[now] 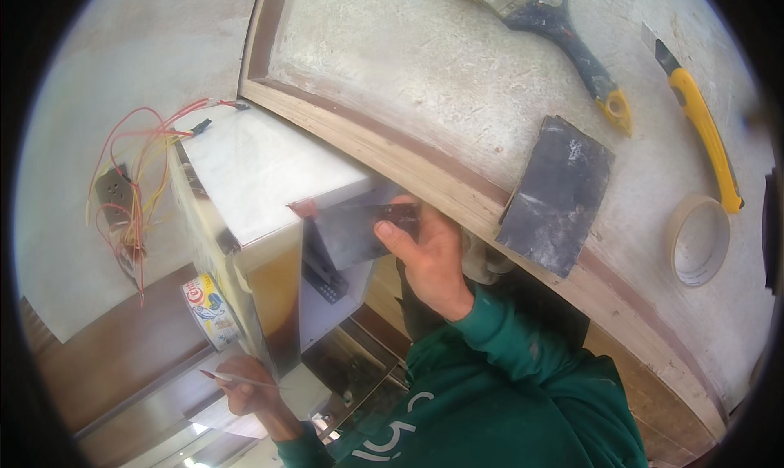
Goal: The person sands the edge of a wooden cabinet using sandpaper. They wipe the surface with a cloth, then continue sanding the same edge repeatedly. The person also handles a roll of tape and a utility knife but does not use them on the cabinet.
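Note:
My right hand (436,266) grips a thin flat grey plate (352,238), possibly a filler spreader, with the thumb on its face and the fingers behind. The plate's far end lies by a corner of a white-topped box (263,174), next to a reddish smear (303,209). Whether plate and corner touch, I cannot tell. Lower left, my left hand (248,389) is closed around a thin flat tool (245,380), seen nearly edge-on, with a reddish tip. Just above that hand, a printed round tub (210,312) is against the box's side.
A wood-edged panel (392,137) fills the upper right. On it lie a wide paintbrush (566,36), dark abrasive sheets (557,192), a yellow utility knife with its blade out (704,119) and a tape roll (677,238). Loose red and yellow wires (147,143) hang by a socket plate (115,189).

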A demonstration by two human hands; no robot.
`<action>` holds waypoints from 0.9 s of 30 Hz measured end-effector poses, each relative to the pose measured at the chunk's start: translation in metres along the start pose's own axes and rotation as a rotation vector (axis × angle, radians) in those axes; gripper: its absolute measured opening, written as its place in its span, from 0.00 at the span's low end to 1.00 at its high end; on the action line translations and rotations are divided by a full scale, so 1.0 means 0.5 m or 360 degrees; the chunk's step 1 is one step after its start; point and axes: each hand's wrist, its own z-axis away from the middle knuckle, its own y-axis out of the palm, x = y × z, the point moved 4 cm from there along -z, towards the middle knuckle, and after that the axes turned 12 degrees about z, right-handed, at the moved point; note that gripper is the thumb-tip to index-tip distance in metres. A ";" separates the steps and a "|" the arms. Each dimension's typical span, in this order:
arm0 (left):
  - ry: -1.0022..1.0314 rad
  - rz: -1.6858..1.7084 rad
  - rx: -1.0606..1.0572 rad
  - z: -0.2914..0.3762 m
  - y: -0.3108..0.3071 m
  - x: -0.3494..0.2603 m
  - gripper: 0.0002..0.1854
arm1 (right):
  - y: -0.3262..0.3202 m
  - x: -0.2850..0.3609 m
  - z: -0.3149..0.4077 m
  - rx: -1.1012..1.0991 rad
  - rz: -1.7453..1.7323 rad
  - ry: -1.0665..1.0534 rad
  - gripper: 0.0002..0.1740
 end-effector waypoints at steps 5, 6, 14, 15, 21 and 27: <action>0.0035 -0.0028 -0.0030 0.003 -0.005 -0.002 0.11 | 0.013 -0.002 -0.006 0.0171 -0.0017 0.0129 0.16; 0.0030 -0.0034 -0.0025 0.003 -0.005 -0.002 0.11 | 0.016 -0.002 -0.009 0.0186 0.0010 0.0141 0.17; 0.0020 -0.0035 -0.0023 0.005 -0.010 -0.004 0.11 | 0.024 -0.015 -0.043 0.0016 0.0255 0.0010 0.19; 0.0018 -0.0053 -0.0027 0.005 -0.011 -0.004 0.11 | 0.021 -0.019 -0.043 -0.0007 0.0184 0.0028 0.19; -0.0014 0.0008 0.0008 0.004 -0.016 -0.003 0.11 | -0.010 -0.008 0.014 0.0007 0.0207 0.0105 0.16; -0.0057 0.0015 0.0003 0.004 -0.019 -0.005 0.10 | 0.016 0.024 0.023 0.0045 0.0113 -0.0117 0.13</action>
